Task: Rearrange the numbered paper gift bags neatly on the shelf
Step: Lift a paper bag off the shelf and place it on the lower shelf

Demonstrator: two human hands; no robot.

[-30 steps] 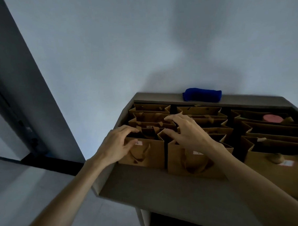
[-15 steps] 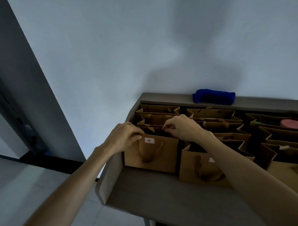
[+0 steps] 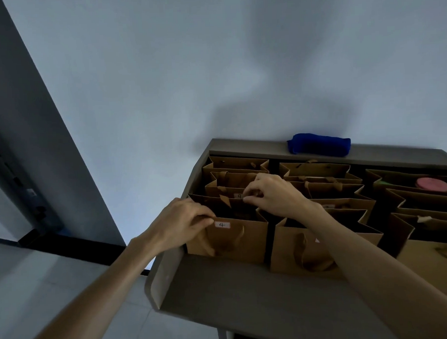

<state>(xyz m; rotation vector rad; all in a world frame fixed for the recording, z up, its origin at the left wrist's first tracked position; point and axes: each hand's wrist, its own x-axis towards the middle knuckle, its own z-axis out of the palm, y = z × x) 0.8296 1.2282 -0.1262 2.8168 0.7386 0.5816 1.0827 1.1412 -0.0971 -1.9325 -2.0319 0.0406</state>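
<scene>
Bag number 4 [image 3: 228,239] sits right under my hands, front of the leftmost row on the shelf [image 3: 248,296], its wide face toward me and its long axis running left to right between my wrists. My left hand [image 3: 180,223] pinches the near rim at its left corner, just beside the label. My right hand [image 3: 272,192] reaches a little deeper, fingers curled at the far rim where the bag marked 9 [image 3: 231,192] stands directly behind; which of the two rims it pinches I cannot tell. I'd say the left hand is nearer for squaring this one up. Next row [image 3: 323,242] stands just right of my right wrist. A blue cloth roll [image 3: 318,144] lies well beyond, on the back ledge.
</scene>
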